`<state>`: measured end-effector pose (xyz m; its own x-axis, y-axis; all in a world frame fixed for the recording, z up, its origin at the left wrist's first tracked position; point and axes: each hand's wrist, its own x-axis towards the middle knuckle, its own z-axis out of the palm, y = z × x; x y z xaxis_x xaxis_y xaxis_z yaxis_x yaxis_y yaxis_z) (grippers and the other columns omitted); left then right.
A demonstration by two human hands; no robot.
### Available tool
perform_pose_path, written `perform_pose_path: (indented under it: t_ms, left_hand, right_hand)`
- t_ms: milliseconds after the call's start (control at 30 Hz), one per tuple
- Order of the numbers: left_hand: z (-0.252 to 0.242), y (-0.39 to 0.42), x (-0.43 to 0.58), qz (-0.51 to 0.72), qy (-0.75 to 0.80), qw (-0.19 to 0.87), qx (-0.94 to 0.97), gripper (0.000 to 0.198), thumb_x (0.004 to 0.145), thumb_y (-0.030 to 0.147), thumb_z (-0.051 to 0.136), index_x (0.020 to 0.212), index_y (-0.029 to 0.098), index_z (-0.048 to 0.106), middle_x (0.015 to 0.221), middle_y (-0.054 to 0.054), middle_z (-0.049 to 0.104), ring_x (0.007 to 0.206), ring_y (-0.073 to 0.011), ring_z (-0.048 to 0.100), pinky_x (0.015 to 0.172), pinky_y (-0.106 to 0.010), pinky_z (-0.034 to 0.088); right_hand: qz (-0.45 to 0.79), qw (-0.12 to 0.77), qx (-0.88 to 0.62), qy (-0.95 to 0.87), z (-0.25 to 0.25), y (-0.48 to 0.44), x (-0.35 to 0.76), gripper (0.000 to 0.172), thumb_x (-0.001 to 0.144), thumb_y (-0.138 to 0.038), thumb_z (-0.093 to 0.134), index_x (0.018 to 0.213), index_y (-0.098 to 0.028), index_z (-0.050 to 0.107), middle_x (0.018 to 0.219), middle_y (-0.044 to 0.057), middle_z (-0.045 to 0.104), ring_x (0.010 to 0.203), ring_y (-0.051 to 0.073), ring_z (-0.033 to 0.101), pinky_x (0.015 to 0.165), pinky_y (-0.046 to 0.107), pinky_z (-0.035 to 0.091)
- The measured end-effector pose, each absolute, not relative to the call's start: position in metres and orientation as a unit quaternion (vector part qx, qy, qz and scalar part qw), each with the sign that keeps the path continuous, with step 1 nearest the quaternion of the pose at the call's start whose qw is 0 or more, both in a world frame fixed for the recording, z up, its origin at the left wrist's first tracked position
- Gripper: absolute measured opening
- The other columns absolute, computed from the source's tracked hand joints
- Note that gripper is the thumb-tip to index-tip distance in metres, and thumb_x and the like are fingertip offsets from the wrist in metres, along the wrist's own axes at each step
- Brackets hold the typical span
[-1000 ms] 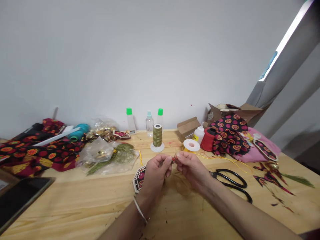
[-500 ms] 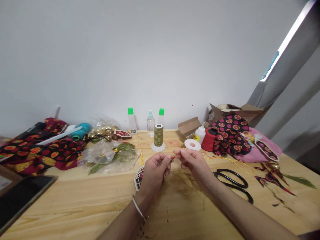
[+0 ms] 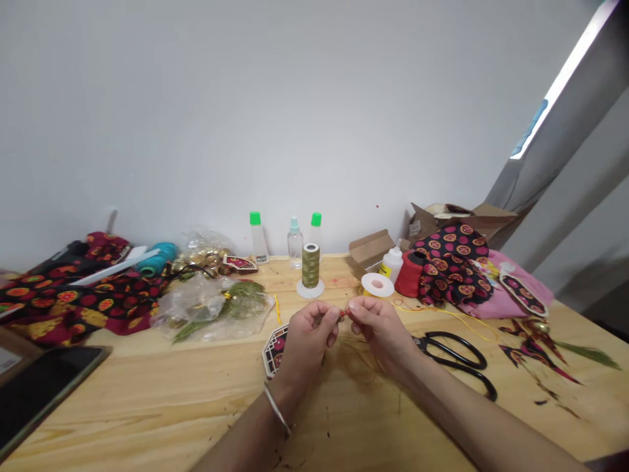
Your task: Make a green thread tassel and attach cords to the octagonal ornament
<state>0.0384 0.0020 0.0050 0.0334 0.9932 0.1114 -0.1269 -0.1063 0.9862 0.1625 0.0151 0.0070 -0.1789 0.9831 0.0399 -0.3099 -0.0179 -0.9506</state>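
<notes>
My left hand (image 3: 314, 334) and my right hand (image 3: 381, 324) meet fingertip to fingertip above the middle of the wooden table. Between them both pinch a tiny red piece (image 3: 343, 314), too small to tell its kind; it may be thread or a bead. Fine olive threads (image 3: 361, 354) hang or lie below the fingers. Partly hidden behind my left wrist is an octagonal patterned piece (image 3: 271, 354) with a pale lattice border. Just beyond the hands stands a spool of olive thread (image 3: 310, 267) on a white base. Black-handled scissors (image 3: 457, 357) lie beside my right forearm.
A white spool (image 3: 377, 286), a glue bottle (image 3: 392, 263) and a red thread cone (image 3: 411, 275) stand at back right, near patterned fabric (image 3: 455, 262). Plastic bags with tassels (image 3: 216, 307) lie left. A phone (image 3: 49, 387) rests front left. Green-capped bottles (image 3: 258, 239) line the wall.
My right hand has turned slightly and its fingertips have come closer to my left ones. The red piece now shows more clearly between them.
</notes>
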Motion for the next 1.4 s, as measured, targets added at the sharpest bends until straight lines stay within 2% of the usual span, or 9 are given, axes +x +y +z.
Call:
perform_pose_path:
  t_ms: [400,533,667,733,833,900,967,1200,1400]
  left_hand:
    - [0.005,0.002,0.033,0.506,0.346,0.618,0.492,0.030,0.079,0.039,0.044,0.075,0.013,0.057,0.052,0.001,0.054,0.035,-0.0047,0.037,0.037,-0.018,0.026]
    - [0.012,0.003,0.025,0.505,0.357,0.553,0.558,0.035,0.078,0.038,0.045,0.101,0.015,0.058,0.100,-0.012,0.062,0.080,-0.0177,0.059,0.070,-0.028,0.044]
    - [0.039,-0.003,0.022,0.519,0.344,0.436,0.650,0.050,0.071,0.033,0.056,0.119,0.020,0.045,0.123,-0.008,0.048,0.114,-0.0214,0.040,0.096,-0.034,0.026]
    - [0.056,-0.011,0.026,0.504,0.347,0.393,0.686,0.049,0.068,0.031,0.059,0.115,0.020,0.049,0.119,-0.007,0.052,0.113,-0.0216,0.040,0.096,-0.033,0.027]
    - [0.072,-0.023,0.030,0.469,0.345,0.375,0.721,0.023,0.076,0.032,0.047,0.081,0.016,0.063,0.085,-0.004,0.064,0.086,-0.0187,0.054,0.078,-0.027,0.039]
    - [0.075,-0.029,0.028,0.454,0.350,0.378,0.727,0.032,0.081,0.032,0.039,0.064,0.015,0.059,0.061,0.000,0.056,0.061,-0.0133,0.052,0.061,-0.023,0.039]
    - [0.074,-0.034,0.022,0.450,0.356,0.384,0.723,0.031,0.082,0.033,0.036,0.068,0.015,0.057,0.051,0.004,0.045,0.047,-0.0098,0.042,0.051,-0.021,0.034]
    - [0.078,-0.055,-0.003,0.393,0.358,0.364,0.764,0.028,0.084,0.035,0.029,0.074,0.018,0.049,0.052,0.006,0.041,0.049,-0.0099,0.039,0.049,-0.020,0.030]
    - [0.058,-0.050,-0.028,0.298,0.391,0.354,0.796,0.031,0.082,0.035,0.029,0.076,0.018,0.054,0.058,0.001,0.053,0.055,-0.0135,0.047,0.054,-0.023,0.037]
  right_hand:
    - [0.428,0.514,-0.405,-0.623,0.039,0.015,0.180,0.016,0.063,-0.029,0.064,0.056,-0.014,0.064,0.052,-0.001,0.052,0.048,0.008,0.039,0.046,0.021,0.030]
    - [0.388,0.451,-0.402,-0.696,0.072,0.012,0.190,0.018,0.065,-0.030,0.062,0.059,-0.014,0.065,0.055,0.000,0.056,0.051,0.009,0.044,0.049,0.022,0.033]
    - [0.266,0.343,-0.432,-0.791,0.113,0.003,0.188,0.021,0.068,-0.032,0.059,0.062,-0.013,0.067,0.053,0.000,0.057,0.047,0.008,0.041,0.044,0.020,0.028]
    - [0.221,0.289,-0.443,-0.819,0.131,-0.003,0.182,0.022,0.069,-0.033,0.058,0.064,-0.014,0.067,0.052,-0.001,0.056,0.046,0.007,0.040,0.043,0.019,0.027]
    - [0.197,0.217,-0.464,-0.836,0.154,-0.013,0.172,0.021,0.070,-0.033,0.056,0.068,-0.015,0.067,0.050,-0.002,0.055,0.043,0.006,0.039,0.042,0.018,0.025]
    - [0.177,0.183,-0.479,-0.840,0.166,-0.019,0.167,0.020,0.069,-0.031,0.056,0.066,-0.014,0.066,0.047,-0.003,0.051,0.042,0.005,0.036,0.041,0.018,0.024]
    - [0.158,0.155,-0.490,-0.843,0.175,-0.024,0.164,0.020,0.068,-0.030,0.057,0.064,-0.013,0.065,0.045,-0.004,0.046,0.041,0.004,0.032,0.040,0.018,0.023]
    - [0.157,0.134,-0.468,-0.859,0.180,-0.033,0.153,0.021,0.070,-0.032,0.055,0.067,-0.013,0.062,0.049,-0.005,0.043,0.044,0.005,0.032,0.040,0.017,0.023]
    - [0.159,0.136,-0.486,-0.849,0.195,-0.034,0.148,0.025,0.071,-0.036,0.054,0.065,-0.012,0.060,0.051,-0.004,0.041,0.047,0.006,0.032,0.042,0.018,0.024]
